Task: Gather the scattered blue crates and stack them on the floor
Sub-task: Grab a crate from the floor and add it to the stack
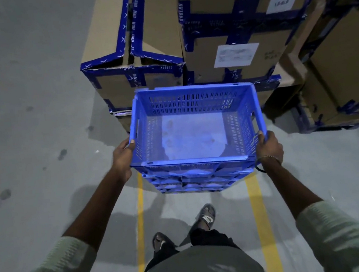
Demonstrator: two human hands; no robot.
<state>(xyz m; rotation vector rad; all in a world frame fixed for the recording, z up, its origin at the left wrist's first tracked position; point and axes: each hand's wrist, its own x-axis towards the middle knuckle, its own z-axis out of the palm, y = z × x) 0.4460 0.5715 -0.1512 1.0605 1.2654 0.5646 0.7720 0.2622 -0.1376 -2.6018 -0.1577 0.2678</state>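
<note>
2 hands, 1 blue crate (pixel 194 134) on top with more beneath, 2 yellow floor lines, 2 sandals.

Crate (pixel 196 134): blue moulded plastic, slotted walls, smooth base with dull scuffed patches. Boxes (pixel 132 52): matt brown cardboard sealed with glossy blue printed tape (pixel 123 31), white paper labels (pixel 235 55). Floor (pixel 29 129): matt grey concrete, stained, with yellow painted lines (pixel 261 216). Sleeves (pixel 55 270): pale ribbed cloth.
</note>
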